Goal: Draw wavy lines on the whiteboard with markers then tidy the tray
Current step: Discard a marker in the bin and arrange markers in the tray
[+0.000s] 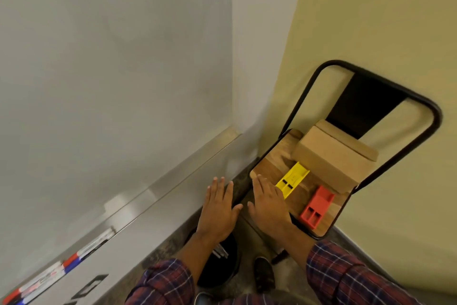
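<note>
Chair (269, 170) beside whiteboard (103, 62), markers (48, 277) on tray (148, 197)

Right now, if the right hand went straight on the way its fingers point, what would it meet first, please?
Probably the black frame edging the wooden seat, then the wall behind. The yellow plastic piece lies right of the right hand, off that line. The hand's height above the seat is unclear.

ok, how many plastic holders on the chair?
2. The yellow holder lies mid-seat, next to the right hand. The orange holder lies nearer the camera, beside the boxes. The boxes may hide others.
</note>
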{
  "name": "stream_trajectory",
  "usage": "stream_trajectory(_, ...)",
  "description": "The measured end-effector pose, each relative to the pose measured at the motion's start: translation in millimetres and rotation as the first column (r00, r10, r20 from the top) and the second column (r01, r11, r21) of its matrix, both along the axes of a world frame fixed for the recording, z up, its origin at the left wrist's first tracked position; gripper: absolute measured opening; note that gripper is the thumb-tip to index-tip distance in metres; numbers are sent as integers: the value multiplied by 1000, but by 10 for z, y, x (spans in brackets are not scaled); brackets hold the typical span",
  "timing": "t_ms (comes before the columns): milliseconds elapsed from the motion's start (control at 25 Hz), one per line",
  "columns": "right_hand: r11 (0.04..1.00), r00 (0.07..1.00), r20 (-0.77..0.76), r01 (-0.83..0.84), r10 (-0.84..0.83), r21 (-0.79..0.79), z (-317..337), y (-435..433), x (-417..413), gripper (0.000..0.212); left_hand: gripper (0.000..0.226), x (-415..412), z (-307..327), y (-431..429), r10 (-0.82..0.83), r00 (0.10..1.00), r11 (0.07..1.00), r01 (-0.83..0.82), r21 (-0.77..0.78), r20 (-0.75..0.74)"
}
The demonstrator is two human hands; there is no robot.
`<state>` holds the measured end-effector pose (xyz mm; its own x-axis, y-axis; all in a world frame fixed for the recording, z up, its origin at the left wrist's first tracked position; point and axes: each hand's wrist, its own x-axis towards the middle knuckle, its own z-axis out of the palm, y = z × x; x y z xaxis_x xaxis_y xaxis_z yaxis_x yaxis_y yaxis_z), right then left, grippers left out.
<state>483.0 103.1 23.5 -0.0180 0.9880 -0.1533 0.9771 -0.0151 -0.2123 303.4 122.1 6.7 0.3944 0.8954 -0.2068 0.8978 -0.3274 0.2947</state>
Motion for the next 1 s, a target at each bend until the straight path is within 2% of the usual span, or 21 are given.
stream_trajectory(320, 975, 978, 42, 198, -203, 99, 323, 237, 1261, 84, 91, 1234, 270, 653, -227, 974, 966, 226, 125, 0)
stream_trajectory(480, 935, 939, 54, 330, -340, 132, 394, 242, 1772, 88, 82, 1732, 337, 865, -299, 953, 943, 302, 139, -40)
stream_trajectory(600, 907, 904, 94, 408, -417, 103, 420, 268, 2142, 91, 85, 2021, 360, 978, -381, 920, 911, 391, 132, -95)
stream_trajectory(800, 916, 897, 188, 397, -400, 53, 493, 310, 2427, 95, 85, 2333, 425, 1108, -438, 893, 877, 451, 167, -108)
stream_trajectory(1000, 915, 898, 188, 375, -399, 151, 552, 279, 2386, 71, 80, 2564, 557, 1250, -445, 893, 873, 449, 191, -66)
